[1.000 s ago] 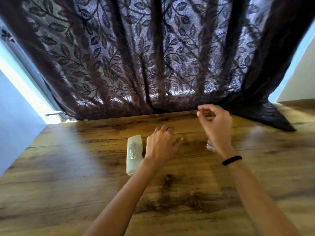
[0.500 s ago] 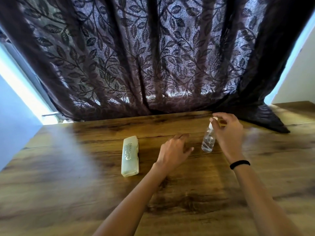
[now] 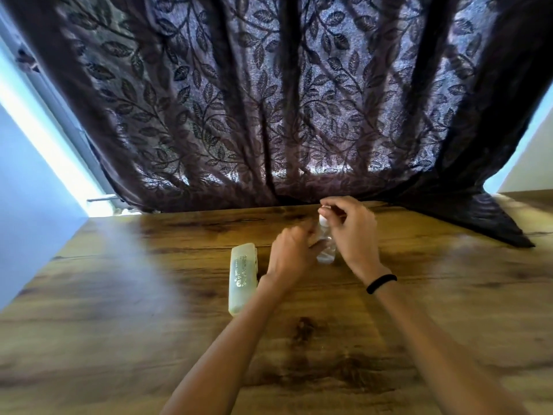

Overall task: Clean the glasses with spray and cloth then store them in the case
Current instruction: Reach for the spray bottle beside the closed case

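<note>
So the spray bottle stands upright between our hands, right hand pinching its top, left hand too blurry to call.

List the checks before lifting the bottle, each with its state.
1. Bottle upright on table: ok.
2. Right hand over the bottle's top: ok; its grip, cannot tell.
3. Left hand holding bottle: cannot tell, blurred.
4. Case shut, lying left of the hands: ok.
5. Glasses in view: not ok.
6. Cloth in view: not ok.
</note>
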A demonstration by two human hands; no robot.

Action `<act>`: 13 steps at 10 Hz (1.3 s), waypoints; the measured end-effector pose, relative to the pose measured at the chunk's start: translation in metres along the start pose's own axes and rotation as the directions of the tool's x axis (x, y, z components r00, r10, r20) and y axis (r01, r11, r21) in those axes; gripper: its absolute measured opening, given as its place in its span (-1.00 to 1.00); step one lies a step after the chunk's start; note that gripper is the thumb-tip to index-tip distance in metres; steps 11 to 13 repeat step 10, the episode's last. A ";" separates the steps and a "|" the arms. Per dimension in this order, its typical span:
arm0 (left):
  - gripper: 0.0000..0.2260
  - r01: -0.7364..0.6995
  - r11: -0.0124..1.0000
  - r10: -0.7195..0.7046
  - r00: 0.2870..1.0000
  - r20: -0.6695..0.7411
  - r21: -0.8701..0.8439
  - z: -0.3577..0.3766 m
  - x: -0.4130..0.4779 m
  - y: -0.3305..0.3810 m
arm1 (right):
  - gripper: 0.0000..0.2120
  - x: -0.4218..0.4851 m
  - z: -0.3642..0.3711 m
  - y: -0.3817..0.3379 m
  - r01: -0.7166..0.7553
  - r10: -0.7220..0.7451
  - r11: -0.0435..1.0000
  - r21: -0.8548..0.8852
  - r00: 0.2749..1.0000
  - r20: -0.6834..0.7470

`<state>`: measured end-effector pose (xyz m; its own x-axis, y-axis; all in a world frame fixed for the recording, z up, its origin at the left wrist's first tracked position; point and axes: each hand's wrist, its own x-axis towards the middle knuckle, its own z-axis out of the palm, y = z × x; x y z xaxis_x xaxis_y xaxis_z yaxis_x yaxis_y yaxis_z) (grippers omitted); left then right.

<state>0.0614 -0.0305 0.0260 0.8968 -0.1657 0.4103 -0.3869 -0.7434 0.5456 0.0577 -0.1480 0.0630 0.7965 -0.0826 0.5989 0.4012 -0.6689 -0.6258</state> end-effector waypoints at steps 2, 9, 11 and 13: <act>-0.74 0.138 0.989 -0.133 0.988 -0.077 0.060 -0.042 0.012 -0.050 | -0.84 0.023 0.049 -0.033 0.047 -0.060 0.989 0.139 0.994 0.087; -0.68 0.158 0.984 -0.147 0.980 -0.133 0.078 -0.049 0.014 -0.096 | -0.63 0.033 0.100 -0.032 0.003 -0.043 0.992 0.127 0.950 0.308; -0.57 0.105 0.993 -0.087 0.964 -0.250 0.059 -0.058 0.016 -0.089 | -0.60 0.033 0.093 -0.032 0.007 -0.039 0.993 0.116 0.958 0.283; -0.57 0.105 0.993 -0.087 0.964 -0.250 0.059 -0.058 0.016 -0.089 | -0.60 0.033 0.093 -0.032 0.007 -0.039 0.993 0.116 0.958 0.283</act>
